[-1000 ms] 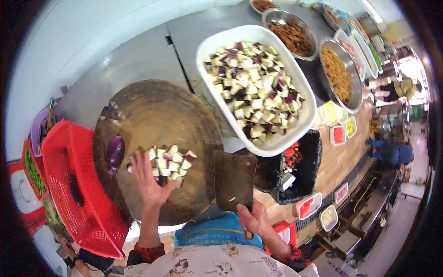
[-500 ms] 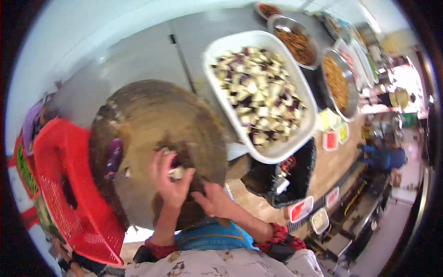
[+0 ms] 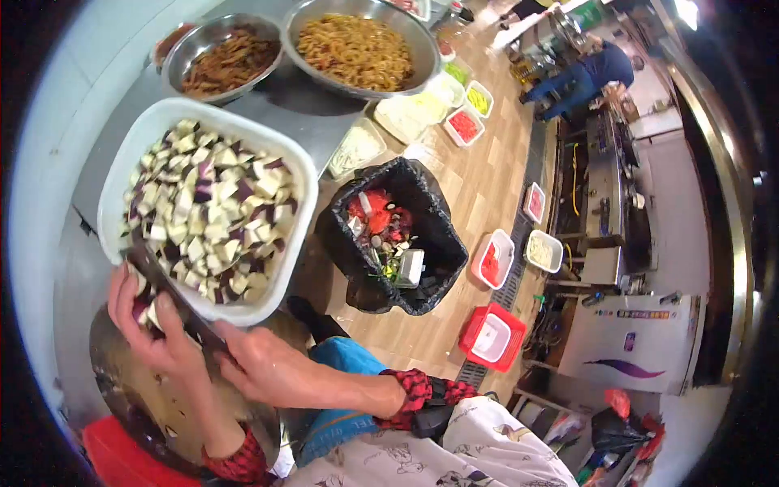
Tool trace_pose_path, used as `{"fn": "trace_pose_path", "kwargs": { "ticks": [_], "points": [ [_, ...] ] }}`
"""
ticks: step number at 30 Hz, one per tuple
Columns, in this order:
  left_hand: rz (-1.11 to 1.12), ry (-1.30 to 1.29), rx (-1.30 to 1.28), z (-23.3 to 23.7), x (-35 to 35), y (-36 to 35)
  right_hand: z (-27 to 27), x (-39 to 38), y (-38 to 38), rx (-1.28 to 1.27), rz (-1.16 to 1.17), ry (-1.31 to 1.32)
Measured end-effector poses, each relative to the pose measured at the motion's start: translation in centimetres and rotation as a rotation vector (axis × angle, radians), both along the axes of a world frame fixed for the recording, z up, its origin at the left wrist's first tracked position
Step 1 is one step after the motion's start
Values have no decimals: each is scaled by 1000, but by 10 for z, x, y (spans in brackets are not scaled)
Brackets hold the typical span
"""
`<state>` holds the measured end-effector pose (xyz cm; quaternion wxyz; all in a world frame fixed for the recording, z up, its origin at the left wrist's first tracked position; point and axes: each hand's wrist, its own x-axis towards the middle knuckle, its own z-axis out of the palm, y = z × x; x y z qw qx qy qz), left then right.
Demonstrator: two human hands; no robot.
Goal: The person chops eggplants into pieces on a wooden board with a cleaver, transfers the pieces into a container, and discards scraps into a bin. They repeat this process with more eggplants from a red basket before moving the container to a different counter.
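Observation:
My right hand (image 3: 264,361) is wrapped round the handle of a dark-bladed kitchen knife (image 3: 172,290). The blade lies along the near rim of a white plastic tub (image 3: 302,203) that holds a heap of diced eggplant (image 3: 207,211). Against the blade's near side, my left hand (image 3: 158,329) cups eggplant pieces (image 3: 148,315), white with purple skin; its fingers hide part of them. Both hands are above the far side of a round wooden chopping block (image 3: 170,414), whose wet surface shows small scraps.
A red plastic basket (image 3: 122,458) stands at the block's near left. Behind the tub are metal bowls of brown strips (image 3: 231,61) and of yellowish food (image 3: 357,53). A black-lined bin (image 3: 398,235) is on the floor to the right. Farther off, a person (image 3: 584,77) bends near the counter.
Both hands have moved from over the chopping block to the tub's near rim, carrying the knife and eggplant pieces. The camera view has turned to the right.

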<state>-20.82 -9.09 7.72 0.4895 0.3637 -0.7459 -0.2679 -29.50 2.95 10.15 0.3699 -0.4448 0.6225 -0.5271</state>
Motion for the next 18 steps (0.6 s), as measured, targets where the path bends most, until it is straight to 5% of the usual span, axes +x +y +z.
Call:
{"fn": "trace_pose_path", "kwargs": {
  "ticks": [4,6,8,12,17,18],
  "points": [
    [9,16,95,-15,-64,-23,3,-43,-3,102,-168,183],
    [79,-259,36,-32,-76,-38,2,-61,2,102,-296,297],
    [90,14,201,-33,-77,-36,7,-82,9,212,-375,353],
    [223,-110,155,-47,-51,-45,12,-109,16,203,-460,277],
    [-114,-494,132,-31,-55,-35,12,-106,11,356,-452,85],
    [-164,-608,59,-29,-49,-33,-7,-107,15,240,-439,238]
  ]
}}
